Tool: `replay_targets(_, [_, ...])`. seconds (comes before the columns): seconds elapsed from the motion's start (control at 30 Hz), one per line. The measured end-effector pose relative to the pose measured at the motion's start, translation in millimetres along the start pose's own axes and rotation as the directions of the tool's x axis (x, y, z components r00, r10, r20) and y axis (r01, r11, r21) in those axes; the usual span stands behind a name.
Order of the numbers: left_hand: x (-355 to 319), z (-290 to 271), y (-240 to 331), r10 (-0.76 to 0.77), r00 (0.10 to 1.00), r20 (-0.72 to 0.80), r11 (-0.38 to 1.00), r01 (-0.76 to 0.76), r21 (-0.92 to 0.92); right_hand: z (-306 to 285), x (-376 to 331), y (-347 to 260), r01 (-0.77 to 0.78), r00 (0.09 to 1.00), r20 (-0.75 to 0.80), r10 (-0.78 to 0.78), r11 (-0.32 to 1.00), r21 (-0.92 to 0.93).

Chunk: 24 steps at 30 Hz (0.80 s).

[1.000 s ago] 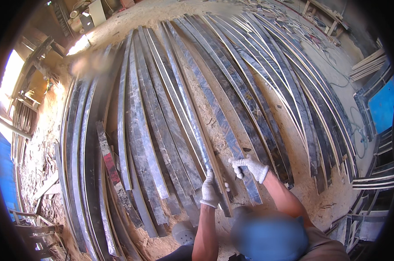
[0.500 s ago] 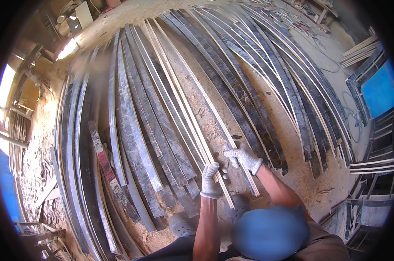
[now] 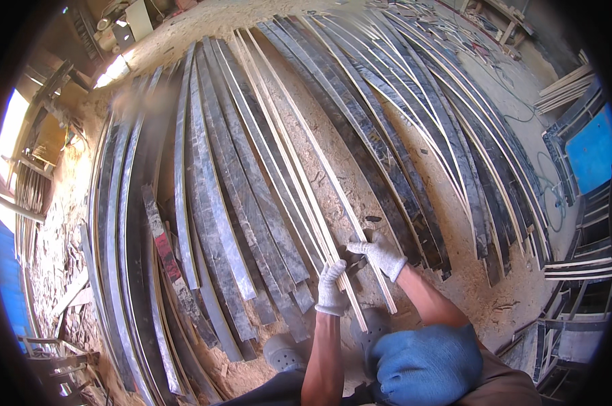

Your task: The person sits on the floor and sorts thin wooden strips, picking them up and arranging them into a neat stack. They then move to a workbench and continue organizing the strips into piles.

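- The left hand [image 3: 331, 287], in a white knit glove, has its fingers [image 3: 333, 273] curled round the near end of a bundle of thin pale wooden strips [image 3: 289, 152], which runs away from the fingers up the sawdust floor [image 3: 360, 183].
- The right hand [image 3: 382, 252], gloved the same, has its fingers wrapped over the outer strip of that bundle, just beyond and to the side of the left fingertips.
- Dark, scuffed planks [image 3: 215, 203] lie in rows on both sides of the fingers, fanned out across the ground.
- A risk, as I judge it: the strips are long and springy, so a grip at one end only could let them splay, whip or slide off the bundle.
- Rough edges could snag the gloves or splinter through the knit.
- The grey shoes [image 3: 284, 350] stand just under the strip ends, so a dropped end could land on them.
- No packages, labels or signs show near the fingers; far out to the right stands a flat blue panel [image 3: 592, 152] in a dark frame.
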<state>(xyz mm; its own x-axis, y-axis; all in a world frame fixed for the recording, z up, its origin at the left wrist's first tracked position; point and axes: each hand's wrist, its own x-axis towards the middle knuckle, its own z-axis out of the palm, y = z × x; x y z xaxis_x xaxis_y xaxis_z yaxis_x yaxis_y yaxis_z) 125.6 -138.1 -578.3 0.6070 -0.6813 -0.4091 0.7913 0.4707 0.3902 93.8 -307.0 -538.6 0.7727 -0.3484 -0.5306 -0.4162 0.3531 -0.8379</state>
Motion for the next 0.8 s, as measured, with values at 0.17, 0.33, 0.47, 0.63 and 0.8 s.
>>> replay_targets(0.17, [10.1, -15.0, -8.4, -0.009, 0.998, 0.057, 1.0, 0.01, -0.016, 0.0, 3.5, 8.3, 0.008, 1.0, 0.018, -0.009, 1.0, 0.025])
replay_targets(0.33, [10.7, -19.0, -10.2, -0.034, 0.999, -0.024, 0.999, 0.035, 0.02, 3.7, 4.4, 7.8, 0.031, 0.999, 0.034, -0.029, 0.998, -0.051])
replay_targets(0.47, [5.2, -4.4, -9.3, -0.069, 0.998, -0.009, 0.997, 0.069, 0.016, 9.2, 0.5, 8.5, 0.027, 0.999, -0.01, -0.03, 0.979, -0.204])
replay_targets(0.63, [3.9, -8.1, -8.8, -0.17, 0.985, 0.034, 0.981, 0.172, -0.094, 9.0, 14.6, 18.3, 0.009, 0.995, 0.097, 0.01, 0.982, -0.189])
replay_targets(0.8, [1.6, -2.4, -9.6, -0.159, 0.986, 0.045, 0.966, 0.165, -0.199, -16.8, 10.2, 11.4, -0.087, 0.973, 0.214, 0.091, 0.996, -0.029])
